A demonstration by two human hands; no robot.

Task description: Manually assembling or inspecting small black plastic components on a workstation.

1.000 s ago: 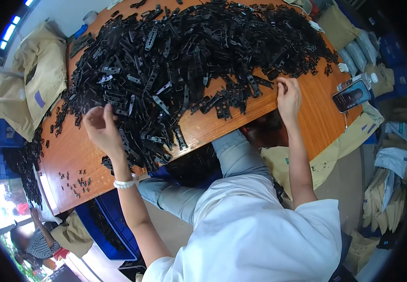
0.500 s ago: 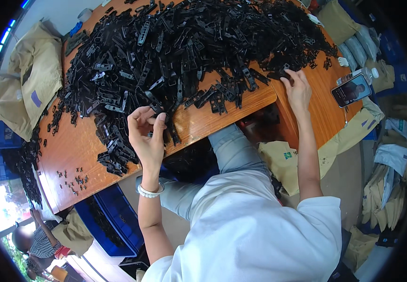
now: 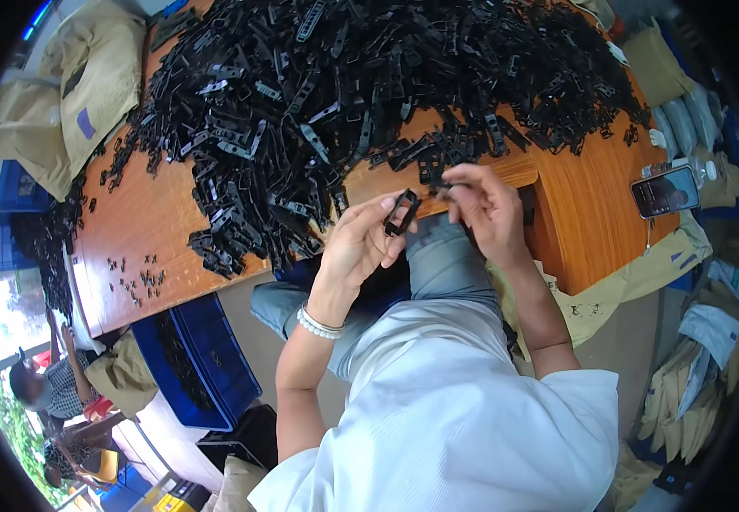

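Observation:
My left hand [image 3: 357,241] pinches a black plastic part [image 3: 401,213], a narrow rectangular frame with an opening through it, held up in front of the table edge. Just to its right is my right hand [image 3: 490,218], smeared by motion, its thumb and fingers closed at the tips. Something small and dark shows at those fingertips, but I cannot make it out. Beyond both hands a big heap of similar long black plastic parts [image 3: 335,94] covers much of the wooden table [image 3: 143,222].
Several tiny dark pieces [image 3: 137,277] lie at the table's left. A phone [image 3: 665,191] rests at the right edge. Brown sacks [image 3: 96,94] stand at the far left, a blue crate [image 3: 237,363] below the table. Another person [image 3: 53,375] is at lower left.
My left hand has come away from the heap, rightward, with a black plastic part in it. My right hand has moved left from the heap's right end toward it. The view has shifted.

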